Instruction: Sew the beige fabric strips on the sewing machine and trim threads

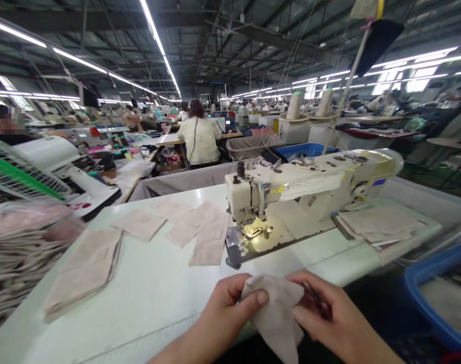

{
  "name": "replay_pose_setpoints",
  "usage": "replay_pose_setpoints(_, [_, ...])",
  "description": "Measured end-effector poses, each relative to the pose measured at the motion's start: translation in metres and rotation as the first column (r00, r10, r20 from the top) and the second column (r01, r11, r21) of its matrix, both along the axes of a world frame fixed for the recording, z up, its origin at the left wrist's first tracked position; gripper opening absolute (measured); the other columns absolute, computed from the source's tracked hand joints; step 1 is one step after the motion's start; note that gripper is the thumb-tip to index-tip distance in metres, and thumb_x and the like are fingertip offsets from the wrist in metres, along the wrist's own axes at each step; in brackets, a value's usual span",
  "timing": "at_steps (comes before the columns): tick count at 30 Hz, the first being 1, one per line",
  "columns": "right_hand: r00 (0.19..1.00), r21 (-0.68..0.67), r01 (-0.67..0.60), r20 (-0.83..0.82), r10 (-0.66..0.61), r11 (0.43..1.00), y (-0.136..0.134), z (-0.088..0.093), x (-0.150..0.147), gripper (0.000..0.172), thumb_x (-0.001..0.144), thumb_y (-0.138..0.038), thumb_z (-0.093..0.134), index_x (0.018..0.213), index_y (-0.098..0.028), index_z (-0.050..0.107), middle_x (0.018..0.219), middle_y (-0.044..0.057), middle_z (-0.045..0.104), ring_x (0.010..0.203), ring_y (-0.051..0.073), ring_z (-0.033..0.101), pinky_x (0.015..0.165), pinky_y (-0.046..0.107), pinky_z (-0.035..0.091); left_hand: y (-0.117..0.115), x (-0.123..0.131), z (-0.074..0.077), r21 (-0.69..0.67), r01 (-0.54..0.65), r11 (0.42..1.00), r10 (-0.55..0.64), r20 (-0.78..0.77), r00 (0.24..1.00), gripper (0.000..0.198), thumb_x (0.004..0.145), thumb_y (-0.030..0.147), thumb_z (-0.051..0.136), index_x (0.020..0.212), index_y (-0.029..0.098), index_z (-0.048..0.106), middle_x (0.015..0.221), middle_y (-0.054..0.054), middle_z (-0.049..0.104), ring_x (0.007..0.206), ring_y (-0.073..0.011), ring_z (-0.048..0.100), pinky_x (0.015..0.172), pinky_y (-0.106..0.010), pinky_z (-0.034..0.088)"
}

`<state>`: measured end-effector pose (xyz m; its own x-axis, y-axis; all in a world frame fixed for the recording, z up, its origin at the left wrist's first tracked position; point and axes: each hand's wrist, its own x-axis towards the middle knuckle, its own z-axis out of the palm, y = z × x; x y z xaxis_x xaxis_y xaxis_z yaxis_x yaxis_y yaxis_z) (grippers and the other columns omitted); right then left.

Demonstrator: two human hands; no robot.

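Note:
A small beige cloth piece (274,313) is held up at the table's front edge, between both hands. My left hand (236,308) is closed on its left side, thumb on top. My right hand (321,308) grips its right edge, and a small dark object shows inside the curled fingers, too unclear to name. Just beyond the hands stands a white sewing machine (291,187), its lamp lighting the needle area. Flat beige pieces (209,235) lie left of the machine, and a folded stack (86,270) lies farther left.
More folded cloth (378,222) rests at the table's right. A blue bin (416,288) stands at the lower right. Left are a fan (48,162) and a heap of cloth (17,268). Behind the table, a person (200,134) sits facing away; thread cones (294,106) stand at the back.

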<state>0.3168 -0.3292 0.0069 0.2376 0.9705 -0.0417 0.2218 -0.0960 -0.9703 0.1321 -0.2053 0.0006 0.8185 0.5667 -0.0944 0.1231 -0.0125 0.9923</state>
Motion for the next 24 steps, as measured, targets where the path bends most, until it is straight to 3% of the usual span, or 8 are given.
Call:
replay_pose_setpoints(2, [0.984,0.123,0.071,0.157,-0.09,0.99,-0.003,0.006,0.008,0.03,0.082,-0.038,0.066,0.109,-0.025,0.067,0.08,-0.001,0.064,0.054,0.011,0.047,0.051,0.023,0.04,-0.006,0.008,0.002,-0.045,0.027,0.999,-0.029,-0.053,0.998,0.042,0.082,0.053,0.064,0.069,0.014,0.058,0.061,0.002,0.051,0.057,-0.0099,0.043,0.054,-0.021,0.036])
replay_pose_setpoints(5, [0.93,0.237,-0.047,0.365,-0.044,0.97,-0.001,0.012,0.009,0.034,0.078,-0.033,0.075,0.111,-0.028,0.068,0.096,0.002,0.068,0.063,0.013,0.055,0.055,0.023,0.045,-0.011,0.016,0.01,0.036,0.132,0.991,-0.128,-0.111,0.986,0.033,0.084,0.039,0.06,0.063,0.015,0.053,0.059,0.005,0.041,0.056,-0.0087,0.035,0.051,-0.021,0.029])
replay_pose_setpoints(8, [0.899,0.33,-0.184,0.437,0.023,0.926,0.005,0.016,-0.002,0.006,0.086,-0.027,0.069,0.092,-0.025,0.07,0.082,0.001,0.068,0.074,0.016,0.063,0.066,0.024,0.048,-0.015,0.019,0.016,0.137,0.181,0.974,-0.164,-0.124,0.979,0.031,0.084,0.031,0.058,0.06,0.016,0.048,0.059,0.005,0.035,0.058,-0.0088,0.033,0.053,-0.021,0.027])
replay_pose_setpoints(12, [0.933,0.399,0.026,0.32,-0.166,0.917,0.007,0.016,-0.002,0.021,0.094,-0.032,0.059,0.077,-0.024,0.069,0.074,0.0,0.066,0.067,0.015,0.061,0.061,0.022,0.047,-0.008,0.013,0.018,0.106,0.159,0.981,-0.136,-0.202,0.97,0.039,0.083,0.045,0.062,0.06,0.016,0.05,0.057,0.006,0.037,0.055,-0.0088,0.033,0.048,-0.022,0.024])
replay_pose_setpoints(15, [0.894,0.298,0.351,0.174,-0.413,0.887,0.001,0.008,0.016,0.026,0.088,-0.045,0.064,0.077,-0.023,0.073,0.08,0.002,0.069,0.07,0.017,0.062,0.06,0.022,0.047,0.008,-0.001,0.014,0.105,0.105,0.989,-0.081,-0.211,0.974,0.039,0.086,0.05,0.059,0.073,0.014,0.063,0.066,0.002,0.052,0.063,-0.0111,0.044,0.055,-0.022,0.032])
replay_pose_setpoints(18, [0.869,0.096,0.494,-0.024,-0.494,0.864,-0.008,-0.003,0.031,0.036,0.077,-0.054,0.073,0.079,-0.018,0.074,0.082,0.005,0.07,0.074,0.02,0.062,0.062,0.024,0.048,0.024,-0.015,0.01,0.044,0.091,0.995,-0.082,-0.175,0.981,0.036,0.087,0.048,0.061,0.087,0.014,0.071,0.082,-0.002,0.066,0.079,-0.0156,0.055,0.072,-0.024,0.042])
replay_pose_setpoints(21, [0.852,-0.103,0.459,-0.231,-0.47,0.883,-0.015,-0.014,0.03,0.045,0.075,-0.06,0.073,0.077,-0.015,0.068,0.058,-0.002,0.05,0.051,0.01,0.042,0.046,0.021,0.032,0.04,-0.02,0.011,-0.055,-0.004,0.998,-0.007,-0.185,0.983,0.037,0.08,0.05,0.068,0.089,0.015,0.072,0.085,-0.004,0.07,0.08,-0.0166,0.058,0.076,-0.026,0.043])
replay_pose_setpoints(24, [0.877,-0.235,0.24,-0.363,-0.314,0.942,-0.017,-0.023,0.018,0.049,0.073,-0.062,0.073,0.072,-0.015,0.06,0.052,-0.01,0.028,0.045,0.005,0.016,0.042,0.021,0.011,0.061,-0.012,0.017,-0.05,-0.241,0.969,0.223,-0.236,0.946,0.036,0.07,0.049,0.076,0.081,0.015,0.068,0.075,-0.002,0.068,0.07,-0.0143,0.057,0.067,-0.024,0.042])
